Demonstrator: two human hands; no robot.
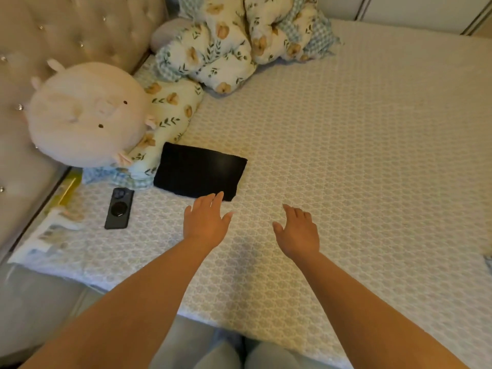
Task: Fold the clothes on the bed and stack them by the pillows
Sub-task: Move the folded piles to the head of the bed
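A bed (372, 155) under a pale patterned cover fills the view, a tufted headboard (66, 30) at far left. The folded black garment (199, 173) lies flat just beside the floral pillow (170, 113), where a round plush toy (87, 113) rests. A phone (119, 208) lies near left. Left hand (206, 222) and right hand (299, 233) hover with fingers spread, each grip holding nothing

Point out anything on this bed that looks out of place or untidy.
A black phone lies face down on the patterned bedspread beside the folded black garment. The floral quilt is bunched in a heap near the headboard.
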